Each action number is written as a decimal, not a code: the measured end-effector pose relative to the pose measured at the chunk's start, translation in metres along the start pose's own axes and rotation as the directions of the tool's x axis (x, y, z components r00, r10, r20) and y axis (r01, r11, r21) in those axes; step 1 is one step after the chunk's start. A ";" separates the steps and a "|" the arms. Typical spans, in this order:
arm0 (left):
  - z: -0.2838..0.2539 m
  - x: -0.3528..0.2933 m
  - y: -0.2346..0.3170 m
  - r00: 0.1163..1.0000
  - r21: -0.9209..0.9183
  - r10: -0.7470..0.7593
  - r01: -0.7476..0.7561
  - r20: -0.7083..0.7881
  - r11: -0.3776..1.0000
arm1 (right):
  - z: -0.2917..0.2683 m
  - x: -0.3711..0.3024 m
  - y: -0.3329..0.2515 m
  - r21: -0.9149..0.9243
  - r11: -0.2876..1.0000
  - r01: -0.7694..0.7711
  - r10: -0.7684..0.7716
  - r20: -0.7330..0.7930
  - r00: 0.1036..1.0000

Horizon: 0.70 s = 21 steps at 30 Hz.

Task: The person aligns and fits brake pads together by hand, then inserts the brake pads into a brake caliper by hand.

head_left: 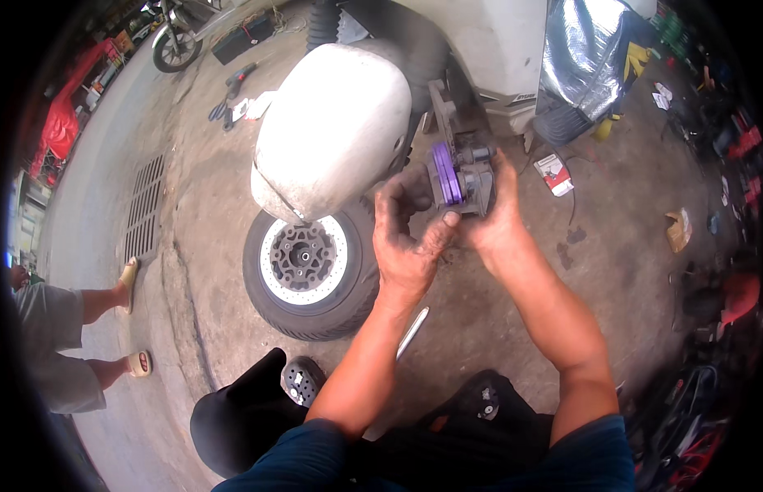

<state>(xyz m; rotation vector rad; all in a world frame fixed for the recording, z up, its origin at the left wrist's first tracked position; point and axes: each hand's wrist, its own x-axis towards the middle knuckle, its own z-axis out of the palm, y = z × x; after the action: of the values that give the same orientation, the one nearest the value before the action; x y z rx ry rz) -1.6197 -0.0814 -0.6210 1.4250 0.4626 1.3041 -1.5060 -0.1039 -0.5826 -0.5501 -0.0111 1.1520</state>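
Note:
A grey, grimy brake caliper [477,187] with two purple brake pads [447,174] in it is held up in front of me, above the ground. My right hand [498,199] wraps its right side from below. My left hand [403,223], blackened with grease, curls its fingers at the pads' left side, with its thumb against the caliper's lower edge. Behind the caliper a metal bracket [441,111] rises. Left of my hands is a white scooter fender [332,123]. Under it a wheel [312,275] with a perforated brake disc lies flat on the ground.
A red-and-white box [553,175] lies right of my hands. Tools [231,97] lie at the far left, near a dark tray [243,37]. A silver sheet [586,57] covers something at the back right. Another person's legs [102,305] stand left, by a drain grate [145,205].

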 end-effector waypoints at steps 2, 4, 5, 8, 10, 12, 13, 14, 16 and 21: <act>-0.007 0.007 -0.003 0.994 -0.015 -0.082 0.084 0.067 0.996 | 0.001 -0.002 -0.002 0.011 1.000 -0.014 0.013 0.031 0.999; -0.007 0.018 0.001 0.994 0.351 0.064 -0.089 0.084 0.932 | -0.004 -0.007 -0.013 -0.085 0.996 -0.024 0.030 0.077 0.997; -0.006 0.024 -0.012 0.987 0.058 -0.073 0.065 0.142 0.996 | -0.007 -0.011 -0.019 -0.178 0.983 -0.041 0.063 0.120 0.991; 0.009 0.036 -0.010 0.903 -0.333 -0.278 0.385 0.327 0.861 | -0.007 -0.025 -0.029 -0.091 0.990 -0.109 0.114 0.045 0.993; 0.023 0.039 -0.008 0.866 -0.351 -0.299 0.446 0.401 0.823 | -0.018 -0.029 -0.040 -0.061 0.995 -0.082 0.089 0.107 0.990; 0.036 0.039 -0.002 0.784 -0.351 -0.350 0.563 0.512 0.748 | -0.022 -0.030 -0.051 -0.051 0.998 -0.021 0.021 -0.002 1.000; 0.040 0.041 0.003 0.788 -0.378 -0.319 0.553 0.526 0.743 | -0.025 -0.026 -0.056 -0.104 0.995 -0.012 0.017 0.053 0.998; 0.044 0.038 0.003 0.777 -0.372 -0.320 0.564 0.542 0.737 | -0.026 -0.030 -0.058 -0.096 0.995 0.003 0.002 0.044 0.999; 0.048 0.037 -0.002 0.790 -0.454 -0.340 0.583 0.510 0.673 | -0.008 -0.038 -0.061 -0.452 0.888 0.089 -0.196 -0.195 0.961; 0.062 0.038 -0.001 0.768 -0.458 -0.356 0.615 0.533 0.642 | -0.035 -0.088 -0.058 -0.890 0.385 0.245 -0.483 0.032 0.875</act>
<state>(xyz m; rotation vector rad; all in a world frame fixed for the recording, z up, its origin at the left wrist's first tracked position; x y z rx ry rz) -1.5533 -0.0769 -0.5927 0.8630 0.1056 0.5815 -1.4829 -0.2108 -0.5653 -1.5488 -0.5469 0.5295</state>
